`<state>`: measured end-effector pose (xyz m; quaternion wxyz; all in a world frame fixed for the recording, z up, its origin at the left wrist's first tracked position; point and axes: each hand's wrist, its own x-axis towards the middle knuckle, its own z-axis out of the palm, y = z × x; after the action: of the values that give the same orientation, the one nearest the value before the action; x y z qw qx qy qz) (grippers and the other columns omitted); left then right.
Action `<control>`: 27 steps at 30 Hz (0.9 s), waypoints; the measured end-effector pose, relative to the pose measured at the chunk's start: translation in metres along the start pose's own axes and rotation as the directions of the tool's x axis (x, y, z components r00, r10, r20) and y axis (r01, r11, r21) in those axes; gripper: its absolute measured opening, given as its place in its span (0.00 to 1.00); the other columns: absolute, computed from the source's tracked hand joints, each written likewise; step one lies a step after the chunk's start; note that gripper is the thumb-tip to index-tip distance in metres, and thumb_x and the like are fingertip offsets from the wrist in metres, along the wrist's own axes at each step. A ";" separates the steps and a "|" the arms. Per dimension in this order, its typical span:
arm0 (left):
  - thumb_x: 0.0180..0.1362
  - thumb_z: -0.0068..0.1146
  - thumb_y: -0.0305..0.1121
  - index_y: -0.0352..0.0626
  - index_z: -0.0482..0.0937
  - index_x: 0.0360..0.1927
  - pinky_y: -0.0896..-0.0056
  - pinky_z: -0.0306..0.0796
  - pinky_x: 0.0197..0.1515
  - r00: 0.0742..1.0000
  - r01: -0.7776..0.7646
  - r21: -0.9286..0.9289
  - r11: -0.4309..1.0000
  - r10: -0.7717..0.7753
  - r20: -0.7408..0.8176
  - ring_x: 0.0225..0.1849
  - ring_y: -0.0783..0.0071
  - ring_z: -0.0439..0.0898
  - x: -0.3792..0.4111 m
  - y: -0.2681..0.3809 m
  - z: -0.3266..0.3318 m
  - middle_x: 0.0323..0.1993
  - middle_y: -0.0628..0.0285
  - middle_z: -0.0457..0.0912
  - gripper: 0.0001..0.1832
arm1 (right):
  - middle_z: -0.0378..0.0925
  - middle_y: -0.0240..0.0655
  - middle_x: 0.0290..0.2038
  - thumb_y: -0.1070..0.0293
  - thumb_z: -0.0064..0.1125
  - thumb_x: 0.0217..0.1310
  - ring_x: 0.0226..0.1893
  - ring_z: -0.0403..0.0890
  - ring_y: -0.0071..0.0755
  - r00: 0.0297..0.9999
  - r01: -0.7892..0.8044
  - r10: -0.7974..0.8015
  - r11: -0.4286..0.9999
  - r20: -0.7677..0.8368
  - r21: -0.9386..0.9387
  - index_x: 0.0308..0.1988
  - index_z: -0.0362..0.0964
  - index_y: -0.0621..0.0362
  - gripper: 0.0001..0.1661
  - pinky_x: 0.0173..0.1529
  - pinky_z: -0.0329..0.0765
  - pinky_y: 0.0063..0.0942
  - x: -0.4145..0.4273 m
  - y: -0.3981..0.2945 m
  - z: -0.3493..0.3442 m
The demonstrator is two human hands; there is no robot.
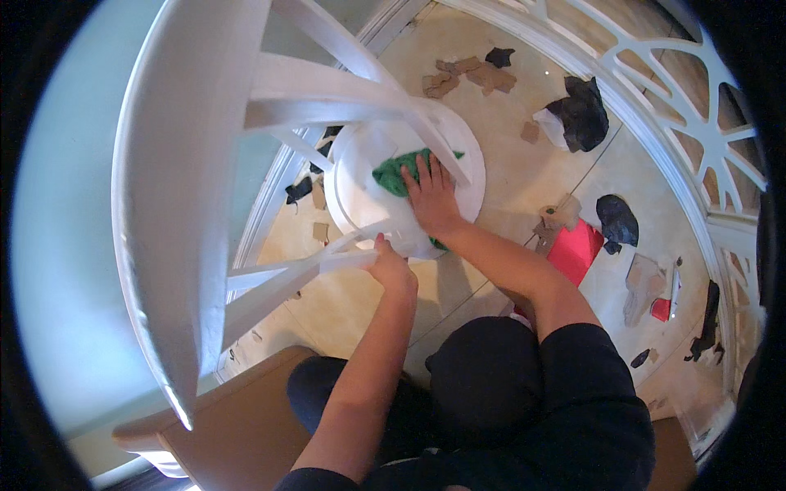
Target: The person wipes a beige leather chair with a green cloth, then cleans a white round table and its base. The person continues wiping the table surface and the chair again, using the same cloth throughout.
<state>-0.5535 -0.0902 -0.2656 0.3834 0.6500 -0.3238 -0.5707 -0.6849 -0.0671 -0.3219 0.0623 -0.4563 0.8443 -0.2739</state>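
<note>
A large white slatted piece (178, 184), with a curved panel and crossing bars, leans over a round white base (473, 166) at the centre. My right hand (435, 199) lies with spread fingers on a green cloth (393, 175) on the base's round surface. A bit more green cloth shows by the base's edge, under my right wrist. My left hand (391, 264) is closed around the end of a white bar (344, 261) at the near side of the base; its fingers are partly hidden.
Torn brown cardboard (491, 77), black scraps (583, 113) and a red sheet (574, 251) lie on the tiled floor. A white openwork panel (694, 116) curves along the right. At the left is a pale wall (67, 245); a brown padded seat (239, 423) is at lower left.
</note>
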 end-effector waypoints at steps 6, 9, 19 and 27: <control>0.60 0.60 0.28 0.65 0.47 0.69 0.39 0.71 0.51 0.995 -0.055 -0.067 0.996 0.061 0.079 0.52 0.61 0.72 0.006 -0.004 -0.007 0.49 0.59 0.72 0.41 | 0.55 0.46 0.71 0.55 0.53 0.60 0.70 0.53 0.66 0.957 0.278 -0.280 0.960 -0.073 -0.027 0.68 0.62 0.39 0.35 0.71 0.45 0.68 0.009 -0.001 0.020; 0.60 0.60 0.27 0.66 0.46 0.70 0.41 0.70 0.51 0.994 -0.017 -0.091 0.996 0.027 0.109 0.53 0.61 0.71 0.000 0.000 -0.004 0.51 0.59 0.71 0.43 | 0.54 0.46 0.71 0.56 0.53 0.63 0.69 0.57 0.62 0.986 0.014 -0.017 1.000 -0.167 -0.017 0.68 0.61 0.41 0.33 0.70 0.52 0.63 0.061 0.010 0.034; 0.59 0.62 0.31 0.61 0.52 0.69 0.45 0.71 0.51 0.986 0.023 -0.019 1.000 -0.019 0.163 0.52 0.62 0.73 0.014 -0.014 -0.015 0.49 0.60 0.72 0.39 | 0.50 0.36 0.74 0.47 0.55 0.63 0.74 0.43 0.62 0.970 0.141 -0.137 0.990 0.199 -0.009 0.66 0.62 0.16 0.31 0.70 0.38 0.74 0.092 -0.028 0.023; 0.61 0.62 0.31 0.56 0.52 0.69 0.47 0.73 0.51 0.984 -0.038 -0.077 0.996 0.051 0.171 0.54 0.59 0.74 0.007 -0.011 -0.009 0.54 0.57 0.73 0.38 | 0.56 0.39 0.72 0.51 0.55 0.59 0.73 0.47 0.64 0.866 0.438 -0.431 0.898 0.253 0.033 0.58 0.73 0.18 0.25 0.67 0.39 0.79 0.009 -0.018 0.004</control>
<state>-0.5438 -0.0896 -0.2778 0.3902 0.5760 -0.3491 -0.6278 -0.6753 -0.0835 -0.3143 0.1006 -0.6666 0.7083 -0.2094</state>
